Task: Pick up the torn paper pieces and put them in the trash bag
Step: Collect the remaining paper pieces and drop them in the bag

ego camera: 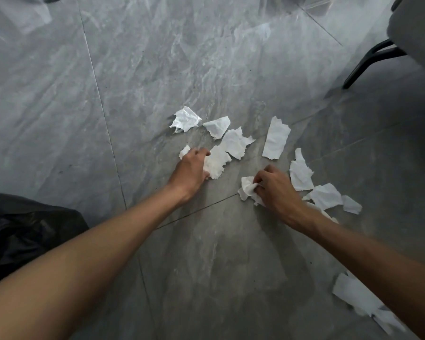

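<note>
- Floor (206,69): large grey marble-look tiles, pale veining, thin dark grout lines (101,101) running away beyond the fingers.
- Glossy finish; soft whitish light reflections far ahead of the fingertips.
- Chair (412,38) at far right: grey upholstered seat, black metal leg (363,62) angled down to the floor.
- Shadow darkens the tiles under the chair.
</note>
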`<state>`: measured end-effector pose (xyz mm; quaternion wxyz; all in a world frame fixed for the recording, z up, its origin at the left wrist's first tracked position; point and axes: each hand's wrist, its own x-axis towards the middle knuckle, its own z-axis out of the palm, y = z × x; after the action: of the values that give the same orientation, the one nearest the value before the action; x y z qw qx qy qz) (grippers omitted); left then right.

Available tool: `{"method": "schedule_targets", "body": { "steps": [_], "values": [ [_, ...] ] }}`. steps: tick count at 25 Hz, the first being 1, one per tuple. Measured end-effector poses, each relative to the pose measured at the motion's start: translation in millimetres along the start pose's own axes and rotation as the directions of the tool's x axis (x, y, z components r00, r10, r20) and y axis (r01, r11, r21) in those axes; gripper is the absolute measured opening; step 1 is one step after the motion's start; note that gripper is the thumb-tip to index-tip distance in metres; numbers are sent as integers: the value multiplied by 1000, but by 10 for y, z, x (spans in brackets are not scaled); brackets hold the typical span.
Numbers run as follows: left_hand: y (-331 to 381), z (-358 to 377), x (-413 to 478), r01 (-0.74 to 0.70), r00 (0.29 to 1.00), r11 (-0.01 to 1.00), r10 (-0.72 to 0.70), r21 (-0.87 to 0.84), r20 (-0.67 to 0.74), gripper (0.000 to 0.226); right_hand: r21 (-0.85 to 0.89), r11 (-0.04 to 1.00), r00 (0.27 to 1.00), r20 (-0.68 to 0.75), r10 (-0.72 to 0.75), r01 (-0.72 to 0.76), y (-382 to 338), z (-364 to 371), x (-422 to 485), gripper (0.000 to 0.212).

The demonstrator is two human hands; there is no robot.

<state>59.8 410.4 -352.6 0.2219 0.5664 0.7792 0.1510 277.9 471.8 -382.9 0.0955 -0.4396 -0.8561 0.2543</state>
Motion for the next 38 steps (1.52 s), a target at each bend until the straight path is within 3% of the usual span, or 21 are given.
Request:
{"method": "schedule_targets", "body": {
  "steps": [4,7,10,12,15,22,30,35,38],
  "values": [
    [41,106,27,-14,1000,999,13,42,20,23,146,989,998,-67,21,-11,-41,-62,-87,4],
    [61,3,-98,-65,998,997,65,47,12,7,240,958,983,-59,174,-156,-131,-85,-121,6],
    [95,-352,-275,-114,993,993,113,-19,-28,7,405,855,943,64,326,-323,-357,-66,-146,5],
    [144,-689,-438,-134,988,988,128,-71,-82,10,543,726,906,207,370,-421,-572,-46,-174,6],
    [180,-1300,-809,-128,979,982,103,-139,-174,7,657,598,888,339,310,-459,-1028,-62,-251,4],
    [-115,-2484,-1899,-95,939,982,34,-164,-343,11,783,507,920,390,49,-359,-2134,-274,-353,5],
    [-1234,-2650,-2881,318,857,948,-289,-6,-427,12,802,561,905,375,-201,-208,-3404,-627,-325,14],
    [-1667,-2399,-3110,508,860,858,-503,68,-84,24,752,646,878,391,-276,-132,-4142,-524,-339,10],
    [-1706,-2405,-3156,543,834,839,-535,27,-137,36,670,712,855,479,-200,-209,-4403,-298,-366,12]
  ]
}}
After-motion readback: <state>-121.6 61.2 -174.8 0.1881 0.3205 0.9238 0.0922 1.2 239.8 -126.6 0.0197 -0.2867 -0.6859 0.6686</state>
